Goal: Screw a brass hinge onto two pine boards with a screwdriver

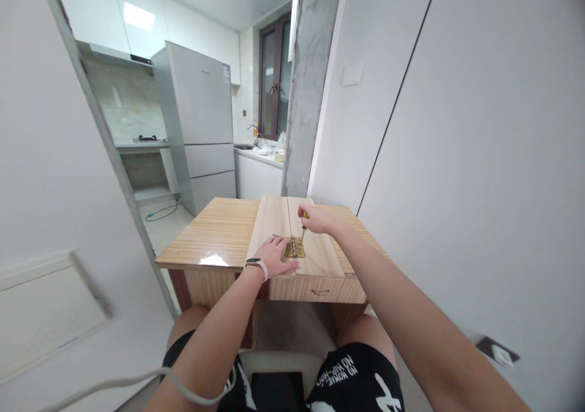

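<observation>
On the wooden table (214, 235), whose top is glossy with a straight striped grain, I see two pale, smooth-sanded boards (274, 220) lying side by side, a thin straight seam between them. A brass hinge (295, 247), flat, rectangular and shiny, lies across that seam near the boards' near edge.

Left hand (274, 256): I see it resting palm-down on the left board, fingers spread flat and gripping nothing. Its fingertips lie just beside the hinge's left leaf; whether they touch the metal I cannot tell. A white band with a dark face circles the wrist.

Right hand (316, 219): I see it curled closed around the yellow handle of a screwdriver (303, 228). The thin shaft slants down from the fist, and its tip meets the hinge's right leaf. The hinge therefore lies directly below the right fingers and between the two hands.

Below the table edge, the front face of the table shows a small dark pull. Behind the table stand a rough grey concrete column (311, 83) and a matte grey refrigerator (201, 119).
</observation>
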`<state>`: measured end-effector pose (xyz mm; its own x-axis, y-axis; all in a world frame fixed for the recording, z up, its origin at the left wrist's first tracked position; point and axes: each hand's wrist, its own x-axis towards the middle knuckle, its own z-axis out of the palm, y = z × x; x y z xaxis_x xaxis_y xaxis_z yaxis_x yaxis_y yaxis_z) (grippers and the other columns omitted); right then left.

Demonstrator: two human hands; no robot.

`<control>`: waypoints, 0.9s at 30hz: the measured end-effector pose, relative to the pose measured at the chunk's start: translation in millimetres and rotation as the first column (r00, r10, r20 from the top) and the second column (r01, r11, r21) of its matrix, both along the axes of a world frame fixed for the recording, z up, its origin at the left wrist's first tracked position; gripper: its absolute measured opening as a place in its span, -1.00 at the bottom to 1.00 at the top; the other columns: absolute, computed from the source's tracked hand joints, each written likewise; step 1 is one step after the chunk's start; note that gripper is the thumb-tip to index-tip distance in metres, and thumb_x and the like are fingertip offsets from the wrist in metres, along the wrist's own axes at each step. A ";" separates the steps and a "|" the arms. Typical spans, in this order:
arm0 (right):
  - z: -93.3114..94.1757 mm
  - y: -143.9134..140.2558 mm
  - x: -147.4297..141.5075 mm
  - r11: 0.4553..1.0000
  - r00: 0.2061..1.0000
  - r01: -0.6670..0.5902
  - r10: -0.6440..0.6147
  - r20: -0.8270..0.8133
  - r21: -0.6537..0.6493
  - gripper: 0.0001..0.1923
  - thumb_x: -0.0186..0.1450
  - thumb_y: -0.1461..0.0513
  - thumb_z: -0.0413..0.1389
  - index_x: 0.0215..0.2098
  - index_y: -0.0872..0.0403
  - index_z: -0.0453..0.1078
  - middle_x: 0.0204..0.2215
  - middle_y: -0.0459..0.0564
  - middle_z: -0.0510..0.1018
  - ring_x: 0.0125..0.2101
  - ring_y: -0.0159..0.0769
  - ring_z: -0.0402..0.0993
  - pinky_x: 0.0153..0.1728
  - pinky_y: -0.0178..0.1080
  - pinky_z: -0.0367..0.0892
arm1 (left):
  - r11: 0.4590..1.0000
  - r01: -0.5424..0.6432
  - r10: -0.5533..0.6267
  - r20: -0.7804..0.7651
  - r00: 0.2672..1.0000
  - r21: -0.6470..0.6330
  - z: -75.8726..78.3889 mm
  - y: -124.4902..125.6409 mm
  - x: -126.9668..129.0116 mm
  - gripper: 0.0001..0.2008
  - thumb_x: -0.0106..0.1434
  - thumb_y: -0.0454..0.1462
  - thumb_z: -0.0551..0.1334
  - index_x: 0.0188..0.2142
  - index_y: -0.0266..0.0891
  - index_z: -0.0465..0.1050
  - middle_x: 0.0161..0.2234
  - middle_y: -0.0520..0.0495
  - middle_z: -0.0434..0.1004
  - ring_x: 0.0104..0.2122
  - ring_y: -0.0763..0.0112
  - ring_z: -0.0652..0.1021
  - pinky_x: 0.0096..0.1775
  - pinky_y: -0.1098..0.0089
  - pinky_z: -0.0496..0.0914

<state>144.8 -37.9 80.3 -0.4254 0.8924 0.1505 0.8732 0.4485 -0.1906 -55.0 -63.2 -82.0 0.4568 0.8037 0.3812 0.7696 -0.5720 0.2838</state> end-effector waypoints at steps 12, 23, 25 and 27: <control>-3.6 -7.4 -5.6 0.986 0.995 0.022 -0.038 0.095 0.167 -0.83 0.41 0.10 0.10 -0.22 0.03 0.41 -0.21 0.04 0.60 -0.19 -0.21 0.49 -0.24 -0.28 0.22 | 1.000 0.001 -0.001 0.001 1.000 0.013 -1.6 0.2 0.2 -0.09 0.17 0.35 0.14 0.32 -0.12 0.22 0.20 -0.22 0.39 0.21 -0.06 0.33 0.23 0.01 0.21; -9.2 2.4 -1.5 0.998 0.999 -0.031 0.031 -0.006 0.053 -0.78 0.36 0.23 0.17 -0.04 0.01 0.33 -0.23 -0.03 0.61 -0.24 -0.28 0.49 -0.31 -0.32 0.21 | 1.000 0.004 -0.004 0.002 1.000 0.012 -0.4 -1.0 0.3 -0.08 0.17 0.36 0.13 0.32 -0.13 0.22 0.20 -0.21 0.39 0.20 -0.04 0.33 0.23 0.03 0.22; -11.7 2.8 -3.7 0.994 0.999 -0.031 0.030 0.011 0.106 -0.79 0.37 0.18 0.20 -0.06 0.00 0.34 -0.25 -0.05 0.61 -0.24 -0.27 0.49 -0.31 -0.32 0.19 | 1.000 0.005 -0.005 0.004 1.000 0.013 0.0 -1.2 0.3 -0.09 0.17 0.36 0.13 0.33 -0.12 0.21 0.20 -0.21 0.39 0.20 -0.04 0.33 0.23 0.03 0.22; -14.2 2.3 -6.2 0.988 1.000 -0.020 0.017 0.022 0.155 -0.78 0.37 0.12 0.21 -0.08 -0.01 0.34 -0.26 -0.05 0.61 -0.25 -0.26 0.48 -0.31 -0.31 0.18 | 1.000 0.006 -0.006 0.005 1.000 0.012 0.4 -1.4 0.3 -0.10 0.18 0.35 0.14 0.32 -0.11 0.21 0.20 -0.21 0.39 0.20 -0.03 0.33 0.23 0.03 0.21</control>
